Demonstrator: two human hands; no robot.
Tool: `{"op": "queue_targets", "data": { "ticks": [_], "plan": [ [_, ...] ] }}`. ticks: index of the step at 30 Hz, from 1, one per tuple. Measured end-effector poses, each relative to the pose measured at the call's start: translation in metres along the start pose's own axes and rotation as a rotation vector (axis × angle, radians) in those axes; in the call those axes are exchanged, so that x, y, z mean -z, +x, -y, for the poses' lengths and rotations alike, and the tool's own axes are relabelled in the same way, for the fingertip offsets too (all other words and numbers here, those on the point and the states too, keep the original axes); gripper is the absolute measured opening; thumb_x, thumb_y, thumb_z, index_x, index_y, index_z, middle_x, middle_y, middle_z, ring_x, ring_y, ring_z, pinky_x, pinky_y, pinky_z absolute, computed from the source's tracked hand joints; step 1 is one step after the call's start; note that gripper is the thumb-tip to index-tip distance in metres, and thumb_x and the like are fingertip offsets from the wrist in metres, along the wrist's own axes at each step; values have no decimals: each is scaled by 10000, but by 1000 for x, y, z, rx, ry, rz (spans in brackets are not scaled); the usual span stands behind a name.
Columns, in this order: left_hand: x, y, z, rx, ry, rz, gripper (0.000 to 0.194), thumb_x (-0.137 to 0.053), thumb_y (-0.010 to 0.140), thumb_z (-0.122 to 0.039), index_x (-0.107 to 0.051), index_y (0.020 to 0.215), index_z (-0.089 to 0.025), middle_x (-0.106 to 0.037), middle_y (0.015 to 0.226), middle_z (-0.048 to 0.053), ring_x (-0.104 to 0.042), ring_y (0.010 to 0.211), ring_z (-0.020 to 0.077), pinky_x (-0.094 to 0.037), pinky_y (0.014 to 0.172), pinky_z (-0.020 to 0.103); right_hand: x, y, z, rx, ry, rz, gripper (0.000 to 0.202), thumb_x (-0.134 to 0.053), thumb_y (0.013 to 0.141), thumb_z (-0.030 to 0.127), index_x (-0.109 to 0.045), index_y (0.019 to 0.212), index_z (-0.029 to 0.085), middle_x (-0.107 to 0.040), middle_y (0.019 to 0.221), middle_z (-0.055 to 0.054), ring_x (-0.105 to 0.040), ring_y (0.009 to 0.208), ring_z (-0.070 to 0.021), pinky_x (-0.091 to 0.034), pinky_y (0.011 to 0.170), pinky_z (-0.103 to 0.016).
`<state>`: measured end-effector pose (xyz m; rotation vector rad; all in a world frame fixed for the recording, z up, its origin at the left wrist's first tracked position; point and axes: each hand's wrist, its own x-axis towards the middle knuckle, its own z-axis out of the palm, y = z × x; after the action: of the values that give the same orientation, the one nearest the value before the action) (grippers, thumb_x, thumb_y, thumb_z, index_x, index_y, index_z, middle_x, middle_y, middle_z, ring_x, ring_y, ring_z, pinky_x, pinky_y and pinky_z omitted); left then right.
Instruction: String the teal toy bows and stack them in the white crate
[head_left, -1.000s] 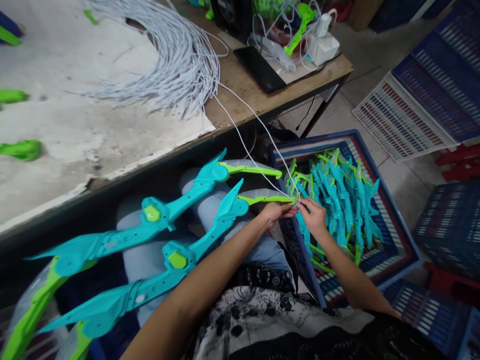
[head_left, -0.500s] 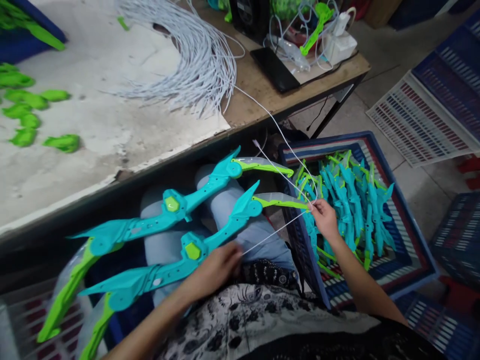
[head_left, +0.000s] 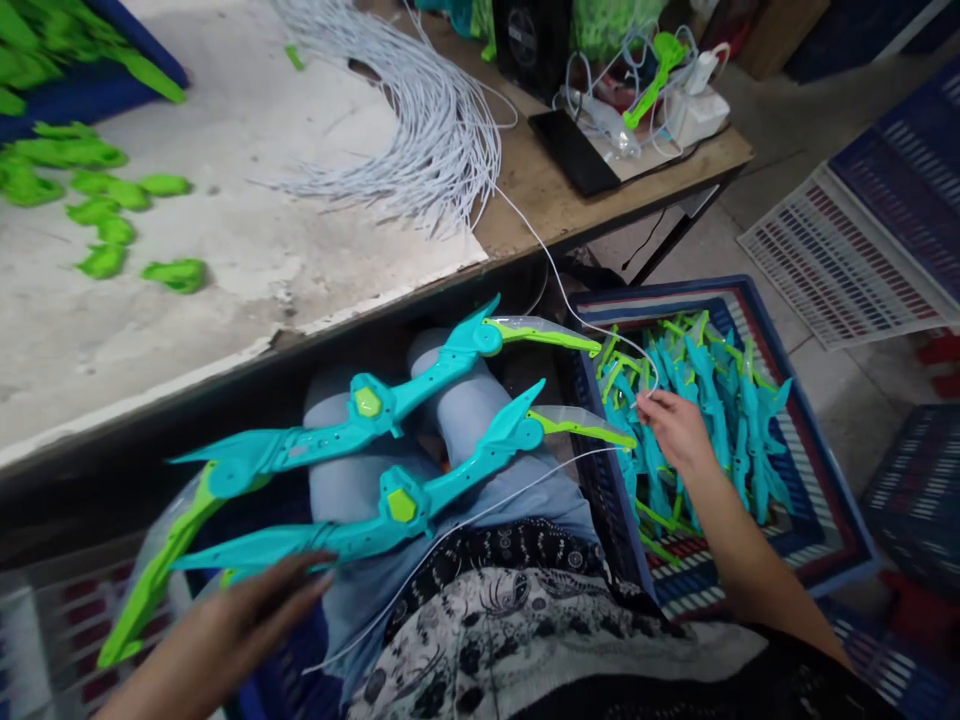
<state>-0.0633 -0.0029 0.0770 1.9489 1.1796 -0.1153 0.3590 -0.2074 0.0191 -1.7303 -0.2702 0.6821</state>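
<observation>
Two toy bows lie side by side across my lap, an upper bow [head_left: 420, 385] and a lower bow [head_left: 480, 460], both turquoise with lime-green limbs. My right hand [head_left: 675, 425] pinches a white cord [head_left: 559, 275] close to its end, beside the lower bow's right tip. That cord curves back to the bundle on the table. A second white cord [head_left: 442, 540] runs from that tip along the lower bow and over my lap, its other end loose. My left hand [head_left: 259, 605], smeared by motion, has its fingers stretched out over the lower bow's left part and hides some of it.
A bundle of white cords [head_left: 450, 130] lies on the table [head_left: 225, 250], near scattered green parts [head_left: 176, 275] and a black phone [head_left: 574, 150]. On my right a blue crate [head_left: 825, 480] holds several bows [head_left: 701, 400]. The table edge runs beyond my knees.
My left hand has let go of the cord and moved left, over the lower bow. The cord at the tip now hangs slack. My right hand has moved slightly away from the tip.
</observation>
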Motion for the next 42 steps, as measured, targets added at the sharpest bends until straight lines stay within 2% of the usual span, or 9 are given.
{"op": "queue_targets", "data": {
  "ticks": [3, 6, 11, 16, 23, 29, 34, 38, 42],
  "plan": [
    [-5, 74, -70, -151, -129, 46, 296, -634, 682, -524, -741, 864, -317, -747, 896, -5, -677, 853, 269, -540, 771, 352, -23, 28, 15, 89, 78, -33, 276, -781, 576, 411, -669, 689, 185, -646, 653, 9, -529, 575, -113, -404, 550, -251],
    [-38, 142, -131, -196, -379, 111, 364, -642, 698, -490, -728, 917, -212, -710, 1054, 81, -628, 1017, 279, -524, 843, 372, -42, 48, 21, 245, -20, -75, 230, -753, 614, 374, -689, 725, 183, -674, 688, 3, -575, 634, -131, -445, 618, -268],
    [-99, 199, -162, 111, -784, 503, 236, -707, 706, -316, -714, 874, -150, -732, 860, 100, -674, 803, 208, -531, 719, 309, -50, 62, 17, 452, -306, -26, 173, -661, 739, 352, -696, 731, 182, -698, 759, -26, -603, 728, -166, -448, 660, -288],
    [-125, 207, -162, 179, -848, 645, 116, -682, 772, -220, -704, 859, -147, -713, 739, 75, -671, 645, 170, -504, 568, 243, -49, 66, 13, 578, -453, 26, 164, -631, 797, 323, -678, 708, 194, -691, 777, -33, -598, 763, -172, -461, 713, -308],
    [-154, 226, -199, 210, -1054, 671, 200, -452, 892, -42, -611, 988, -115, -688, 676, 58, -674, 591, 144, -539, 605, 251, -51, 69, 7, 631, -513, 10, 161, -617, 829, 322, -692, 749, 203, -660, 840, -40, -609, 831, -182, -490, 766, -331],
    [-169, 237, -214, 190, -1116, 793, 156, -513, 900, -97, -626, 793, -93, -688, 680, 70, -665, 616, 119, -543, 684, 247, -52, 67, 2, 746, -577, 53, 134, -590, 861, 295, -696, 825, 221, -683, 1006, -61, -624, 966, -206, -495, 874, -389],
    [-172, 240, -219, 162, -987, 752, 168, -514, 901, -104, -622, 773, -94, -678, 643, 59, -654, 600, 102, -539, 681, 227, -53, 65, -3, 810, -598, 105, 110, -582, 874, 283, -666, 911, 224, -701, 1024, -63, -637, 985, -214, -515, 876, -401],
    [-157, 230, -208, 183, -870, 645, 203, -498, 889, -97, -551, 694, -121, -639, 546, 30, -613, 479, 109, -513, 548, 218, -53, 63, -8, 757, -638, 83, 241, -594, 848, 272, -611, 1083, 216, -687, 1037, -69, -647, 839, -188, -542, 786, -354],
    [-89, 194, -165, 107, -938, 447, 114, -621, 803, -191, -575, 712, -141, -727, 780, 65, -690, 700, 176, -555, 642, 283, -54, 60, -10, 661, -620, 43, 589, -595, 827, 283, -381, 1374, 238, -684, 1043, -50, -613, 709, -147, -543, 745, -319]
  ]
}}
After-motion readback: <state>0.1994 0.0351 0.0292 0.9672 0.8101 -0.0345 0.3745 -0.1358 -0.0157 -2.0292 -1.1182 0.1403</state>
